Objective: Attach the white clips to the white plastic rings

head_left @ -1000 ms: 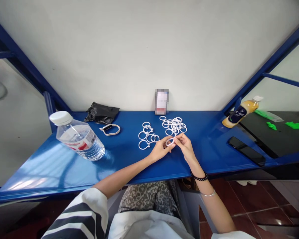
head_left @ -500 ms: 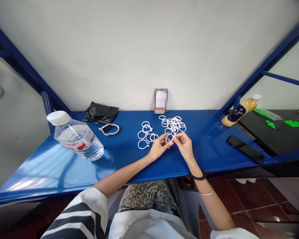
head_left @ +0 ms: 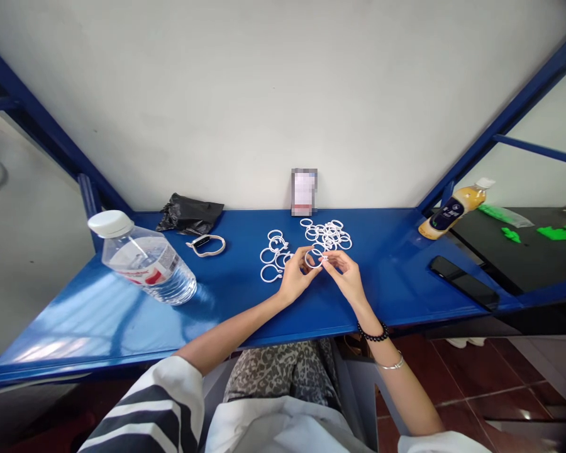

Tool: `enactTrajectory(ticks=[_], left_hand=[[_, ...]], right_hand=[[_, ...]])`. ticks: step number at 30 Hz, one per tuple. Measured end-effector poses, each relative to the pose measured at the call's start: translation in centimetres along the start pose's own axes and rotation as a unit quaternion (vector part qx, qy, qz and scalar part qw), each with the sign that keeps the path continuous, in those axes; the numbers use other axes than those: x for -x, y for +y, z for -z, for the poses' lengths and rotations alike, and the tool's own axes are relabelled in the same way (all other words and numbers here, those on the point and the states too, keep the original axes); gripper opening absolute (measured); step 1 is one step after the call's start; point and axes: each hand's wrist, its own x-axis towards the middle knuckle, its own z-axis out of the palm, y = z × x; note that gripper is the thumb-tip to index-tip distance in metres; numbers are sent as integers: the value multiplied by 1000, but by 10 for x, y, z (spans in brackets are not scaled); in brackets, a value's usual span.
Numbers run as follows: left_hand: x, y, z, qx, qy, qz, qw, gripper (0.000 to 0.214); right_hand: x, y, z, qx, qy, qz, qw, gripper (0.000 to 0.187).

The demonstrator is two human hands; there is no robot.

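Note:
Both my hands meet over the middle of the blue table [head_left: 382, 296] and pinch one white plastic ring [head_left: 312, 258] between them. My left hand [head_left: 294, 277] grips the ring's left side with thumb and fingers. My right hand [head_left: 343, 277] pinches its right side. Behind my right hand lies a heap of several white rings [head_left: 327, 233]. A smaller group of white rings [head_left: 274, 255] lies just left of my left hand.
A clear water bottle [head_left: 144, 259] lies on its side at the left. A watch [head_left: 207, 245] and a black bag [head_left: 190, 214] sit behind it. A small card [head_left: 304, 192] leans on the wall. A juice bottle [head_left: 454, 209] and a dark phone [head_left: 462, 290] lie at the right.
Both hands have moved slightly left and away from me with the ring, which now stands more upright between the fingers.

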Motion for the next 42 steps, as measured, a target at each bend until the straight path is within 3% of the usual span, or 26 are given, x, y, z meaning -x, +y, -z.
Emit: enactTrajectory(ticks=[4,11,17,28,42], left_hand=[[2,2,-1,-2,-16,15,1000,49],[5,6,-4,14,-102,49,994,51],[6,9,-3,-10,-138,29,990,50],[5,2,-6,23,-133,32,990,57],[5,4,-5,29,-130,38,990,58]], right_hand=[[0,-2,0,-13,13,-1,1000,24],[0,-2,2,-24,69,13,997,22],[0,2,2,-16,84,22,996,22],[1,3,2,-2,59,23,998,23],[0,-2,3,16,60,76,995,20]])
